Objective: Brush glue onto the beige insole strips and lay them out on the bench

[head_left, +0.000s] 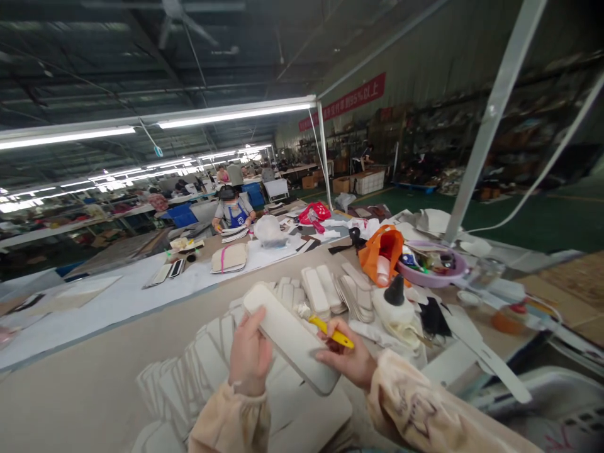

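Note:
A long, off-white padded panel with rounded corners [287, 333] is tilted in front of me. My left hand [251, 349] is closed on its left edge, thumb on the top face. In my right hand [352, 353] is a brush with a yellow handle [337, 335], its pale bristle end pointing up and left over the panel's right edge. The right fingertips also lie close to the panel; whether they touch it I cannot tell. Beneath, more off-white panels [302, 406] are stacked, and a fanned row of similar pieces [202, 352] spreads to the left.
Behind lie bundles of smaller pale pieces [316, 289]. On the right stand a white bottle with a black cone tip [394, 308], an orange bag [377, 248] and a purple basin [436, 274] of small items. A metal post [495, 119] rises there. A co-worker [234, 211] sits across the table.

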`<state>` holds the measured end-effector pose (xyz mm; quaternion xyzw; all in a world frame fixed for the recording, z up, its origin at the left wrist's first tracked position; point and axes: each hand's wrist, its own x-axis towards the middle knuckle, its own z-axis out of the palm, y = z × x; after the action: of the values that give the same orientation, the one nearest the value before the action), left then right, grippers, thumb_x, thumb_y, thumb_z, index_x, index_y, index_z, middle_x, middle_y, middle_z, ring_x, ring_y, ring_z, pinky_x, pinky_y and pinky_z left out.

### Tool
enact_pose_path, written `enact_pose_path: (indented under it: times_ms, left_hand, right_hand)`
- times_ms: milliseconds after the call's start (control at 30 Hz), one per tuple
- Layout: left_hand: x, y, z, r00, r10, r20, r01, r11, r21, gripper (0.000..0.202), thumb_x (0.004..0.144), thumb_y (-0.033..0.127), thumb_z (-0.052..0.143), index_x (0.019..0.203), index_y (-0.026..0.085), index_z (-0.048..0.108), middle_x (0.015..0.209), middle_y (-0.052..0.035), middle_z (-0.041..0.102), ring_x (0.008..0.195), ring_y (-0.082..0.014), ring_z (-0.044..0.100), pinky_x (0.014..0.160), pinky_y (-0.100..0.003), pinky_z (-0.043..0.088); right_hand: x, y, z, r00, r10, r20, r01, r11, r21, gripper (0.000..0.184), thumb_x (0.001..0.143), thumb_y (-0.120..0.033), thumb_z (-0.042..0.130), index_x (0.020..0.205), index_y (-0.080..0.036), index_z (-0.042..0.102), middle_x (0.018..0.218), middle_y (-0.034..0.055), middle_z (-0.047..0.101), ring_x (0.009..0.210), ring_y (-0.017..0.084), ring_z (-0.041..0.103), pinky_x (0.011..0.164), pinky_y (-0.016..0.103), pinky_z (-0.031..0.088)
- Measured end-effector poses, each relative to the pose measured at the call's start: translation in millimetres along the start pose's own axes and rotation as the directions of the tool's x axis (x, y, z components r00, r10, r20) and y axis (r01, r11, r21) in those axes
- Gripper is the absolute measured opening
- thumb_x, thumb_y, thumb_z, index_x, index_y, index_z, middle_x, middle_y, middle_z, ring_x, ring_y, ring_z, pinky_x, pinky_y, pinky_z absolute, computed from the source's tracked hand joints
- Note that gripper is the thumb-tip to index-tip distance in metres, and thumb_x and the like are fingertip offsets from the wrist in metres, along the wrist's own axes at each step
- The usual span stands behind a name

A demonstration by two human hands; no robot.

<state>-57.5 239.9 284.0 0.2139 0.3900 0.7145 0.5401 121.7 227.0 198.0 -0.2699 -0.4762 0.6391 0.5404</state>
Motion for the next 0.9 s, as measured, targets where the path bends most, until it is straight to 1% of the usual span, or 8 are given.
enact_pose_path:
  times_ms: [67, 167, 267, 467, 567, 667, 767, 900]
  left_hand:
    - [9.2, 6.4, -3.4, 0.997, 0.003, -0.082, -0.005, 0.999, -0.034, 0.023, 0.077, 0.007, 0.058, 0.098, 0.015, 0.065, 0.081, -0.0017, 0.071, 0.074, -0.0116, 0.066, 0.069, -0.02, 0.054]
    - [18.3, 9.0, -9.0, 0.98, -0.039, -0.197, 0.024, 0.996, -0.081, 0.021, 0.08, 0.004, 0.052, 0.094, 0.014, 0.065, 0.075, -0.0014, 0.071, 0.07, -0.0108, 0.066, 0.068, -0.019, 0.055]
    - [22.6, 6.2, -12.6, 0.964, -0.074, -0.254, 0.049, 0.994, -0.101, 0.02, 0.082, 0.005, 0.051, 0.094, 0.013, 0.065, 0.073, -0.0013, 0.07, 0.071, -0.0102, 0.066, 0.07, -0.019, 0.055]
    - [21.8, -0.3, -13.7, 0.957, -0.071, -0.282, 0.044, 0.994, -0.102, 0.019, 0.082, 0.005, 0.052, 0.095, 0.012, 0.064, 0.076, -0.0014, 0.07, 0.073, -0.0101, 0.065, 0.072, -0.019, 0.055]
    - [19.7, -0.9, -14.1, 0.957, -0.073, -0.28, 0.045, 0.994, -0.104, 0.02, 0.082, 0.005, 0.052, 0.097, 0.012, 0.064, 0.075, -0.0016, 0.07, 0.073, -0.0106, 0.066, 0.071, -0.018, 0.055]
    - [18.2, -0.8, -14.5, 0.956, -0.075, -0.285, 0.043, 0.992, -0.117, 0.02, 0.082, 0.005, 0.051, 0.095, 0.013, 0.064, 0.074, -0.0013, 0.07, 0.071, -0.0106, 0.066, 0.07, -0.019, 0.055]
    - [17.4, -0.9, -14.1, 0.954, -0.078, -0.288, 0.042, 0.991, -0.129, 0.02, 0.083, 0.005, 0.051, 0.095, 0.013, 0.064, 0.074, -0.0009, 0.07, 0.072, -0.0103, 0.066, 0.071, -0.019, 0.055]
    - [17.1, -2.8, -13.0, 0.949, -0.07, -0.307, 0.027, 0.99, -0.141, 0.02, 0.083, 0.005, 0.051, 0.096, 0.013, 0.064, 0.076, -0.0011, 0.07, 0.074, -0.0098, 0.066, 0.073, -0.019, 0.055]
  right_hand:
    - [-3.1, 3.3, -2.2, 0.999, 0.021, -0.024, -0.02, 0.999, 0.029, 0.043, 0.061, -0.024, 0.082, 0.078, -0.022, 0.042, 0.081, -0.0054, 0.055, 0.061, 0.005, 0.049, 0.054, 0.016, 0.038]
    - [-5.1, 3.4, -2.1, 0.996, 0.059, -0.073, -0.056, 0.997, 0.051, 0.044, 0.063, -0.032, 0.08, 0.077, -0.022, 0.04, 0.066, -0.0077, 0.05, 0.053, 0.006, 0.048, 0.048, 0.016, 0.039]
    - [-5.7, 0.0, -1.2, 0.987, 0.091, -0.132, -0.088, 0.996, 0.032, 0.047, 0.06, -0.037, 0.081, 0.076, -0.021, 0.04, 0.062, -0.0083, 0.049, 0.049, 0.006, 0.048, 0.044, 0.017, 0.042]
    - [-8.6, -3.2, -1.1, 0.984, 0.084, -0.155, -0.078, 0.996, 0.047, 0.046, 0.06, -0.032, 0.081, 0.075, -0.021, 0.039, 0.061, -0.0087, 0.05, 0.049, 0.006, 0.047, 0.046, 0.017, 0.04]
    - [-10.3, -2.3, -2.1, 0.983, 0.097, -0.158, -0.089, 0.994, 0.057, 0.046, 0.059, -0.031, 0.082, 0.076, -0.021, 0.04, 0.065, -0.0081, 0.051, 0.052, 0.006, 0.049, 0.048, 0.018, 0.04]
    - [-11.7, -1.6, -3.3, 0.987, 0.079, -0.14, -0.072, 0.996, 0.059, 0.043, 0.061, -0.029, 0.081, 0.078, -0.021, 0.042, 0.068, -0.0075, 0.051, 0.056, 0.006, 0.05, 0.051, 0.018, 0.04]
    - [-13.0, -1.1, -4.1, 0.991, 0.044, -0.127, -0.04, 0.998, 0.039, 0.04, 0.064, -0.026, 0.079, 0.078, -0.02, 0.042, 0.072, -0.0068, 0.051, 0.058, 0.006, 0.05, 0.054, 0.018, 0.04]
    - [-13.9, -1.8, -4.9, 0.991, 0.038, -0.126, -0.038, 0.999, -0.001, 0.038, 0.065, -0.026, 0.078, 0.078, -0.021, 0.042, 0.076, -0.0057, 0.053, 0.059, 0.006, 0.049, 0.054, 0.018, 0.039]
